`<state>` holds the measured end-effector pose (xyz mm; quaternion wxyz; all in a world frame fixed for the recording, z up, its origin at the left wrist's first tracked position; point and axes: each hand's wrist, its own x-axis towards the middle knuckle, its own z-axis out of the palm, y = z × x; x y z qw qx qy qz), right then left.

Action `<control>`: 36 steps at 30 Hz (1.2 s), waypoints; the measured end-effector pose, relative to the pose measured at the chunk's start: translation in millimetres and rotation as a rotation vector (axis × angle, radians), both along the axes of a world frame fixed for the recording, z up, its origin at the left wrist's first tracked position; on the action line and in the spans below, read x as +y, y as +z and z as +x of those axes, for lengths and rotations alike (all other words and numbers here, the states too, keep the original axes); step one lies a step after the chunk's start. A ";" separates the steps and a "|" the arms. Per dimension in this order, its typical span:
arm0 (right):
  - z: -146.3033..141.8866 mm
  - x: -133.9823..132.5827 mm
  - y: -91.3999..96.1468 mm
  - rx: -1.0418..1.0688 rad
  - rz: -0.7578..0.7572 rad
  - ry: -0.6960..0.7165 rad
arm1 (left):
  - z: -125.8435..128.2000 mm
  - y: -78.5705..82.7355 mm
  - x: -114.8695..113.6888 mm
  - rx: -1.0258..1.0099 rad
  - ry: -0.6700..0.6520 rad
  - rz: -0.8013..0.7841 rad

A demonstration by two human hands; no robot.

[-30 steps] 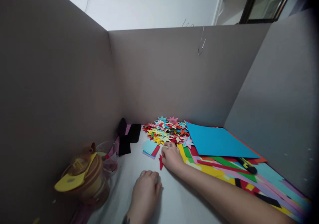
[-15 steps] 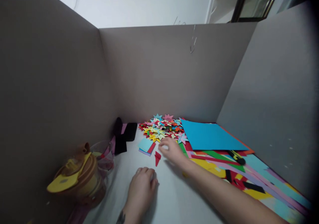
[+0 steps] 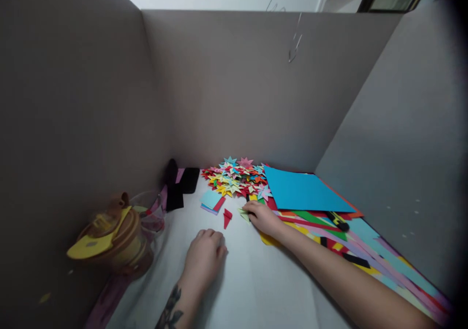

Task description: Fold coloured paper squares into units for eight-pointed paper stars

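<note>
My right hand reaches forward over the white table and pinches a small pale green folded paper piece at the near edge of a heap of colourful folded paper stars. A red folded paper piece lies loose on the table just left of it. My left hand rests on the table nearer to me, its fingers curled under and nothing visible in them. A small stack of paper squares, light blue on top, lies beside the star heap.
Grey cardboard walls enclose the table on three sides. Large coloured paper sheets, a blue one on top, cover the right side, with a black and yellow cutter on them. A brown and yellow lidded jug stands left; black cloth lies behind.
My right hand let go of the red piece, which now lies on the table, moved to the star heap and took hold of a pale green piece. The camera tilted downward.
</note>
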<state>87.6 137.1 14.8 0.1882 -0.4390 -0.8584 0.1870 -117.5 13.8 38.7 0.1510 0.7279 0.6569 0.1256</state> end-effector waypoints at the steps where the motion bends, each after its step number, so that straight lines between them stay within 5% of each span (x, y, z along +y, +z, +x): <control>1: -3.7 -0.8 0.6 -0.020 -0.002 0.008 | 0.1 0.4 -0.1 0.004 -0.005 -0.002; 11: -22.8 -32.9 -7.3 -0.333 0.152 0.017 | 2.3 0.0 2.0 0.023 -0.010 -0.036; 16: -31.9 -9.5 21.5 -0.278 0.088 0.050 | 2.8 0.0 1.6 0.011 0.000 -0.031; 20: -67.3 13.2 37.8 -0.214 0.128 0.110 | 2.7 1.4 -0.2 -0.001 -0.003 -0.044; 27: -131.9 31.2 21.2 -0.281 0.079 0.010 | 1.7 0.0 0.2 -0.026 0.004 -0.066; 36: -146.7 38.1 14.8 -0.373 0.020 -0.036 | 2.7 -2.6 -2.0 -0.027 -0.003 -0.057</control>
